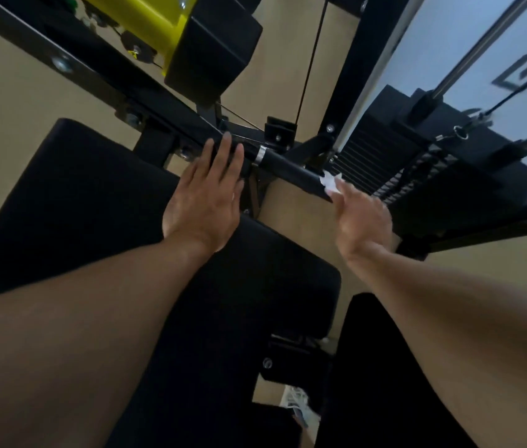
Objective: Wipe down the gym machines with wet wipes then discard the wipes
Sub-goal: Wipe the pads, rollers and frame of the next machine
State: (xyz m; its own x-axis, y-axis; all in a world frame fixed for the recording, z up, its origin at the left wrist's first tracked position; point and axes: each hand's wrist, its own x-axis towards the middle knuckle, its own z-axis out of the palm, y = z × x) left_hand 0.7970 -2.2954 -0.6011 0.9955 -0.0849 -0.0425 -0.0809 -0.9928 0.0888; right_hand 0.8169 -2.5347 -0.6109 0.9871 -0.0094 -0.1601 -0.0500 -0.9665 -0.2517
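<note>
A black gym machine fills the view, with a wide black padded seat (77,205) below a black handle bar (288,166). My left hand (207,198) lies flat with straight fingers at the seat's far edge, its fingertips reaching the bar's left part. My right hand (360,218) holds a white wet wipe (330,182) against the right end of the handle bar; its fingertips are hidden behind the wipe and the hand.
A black weight stack (394,156) with steel guide rods (469,56) stands at the right. A black and yellow pad (191,43) hangs at the upper middle, beside a thin cable (312,59). Tan floor (13,124) surrounds the frame.
</note>
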